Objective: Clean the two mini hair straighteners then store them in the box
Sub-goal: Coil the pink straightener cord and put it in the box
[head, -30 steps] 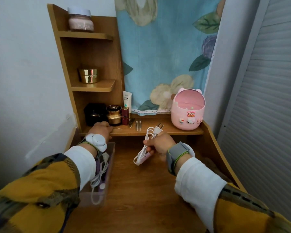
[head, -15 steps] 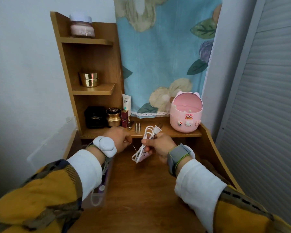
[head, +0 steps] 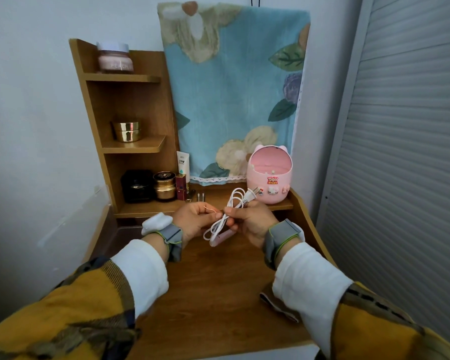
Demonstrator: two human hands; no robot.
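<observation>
Head view: "TOY STORY" pink bin (head: pixel 256 187)

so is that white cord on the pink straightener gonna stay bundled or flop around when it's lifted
Likely floppy: the white cord sits in loose loops above and below the right hand, so they may spill apart. Its plug juts free on top and could swing. The pink mini hair straightener looks rigid and light, held one-handed.

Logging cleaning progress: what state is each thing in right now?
pink mini hair straightener, held in right hand.
white cord, looped, unplugged.
cotton swab, pinched by left hand.
peach jar, lid on.
gold jar, lid on.
pink desk bin, upright, mouth open.
</observation>
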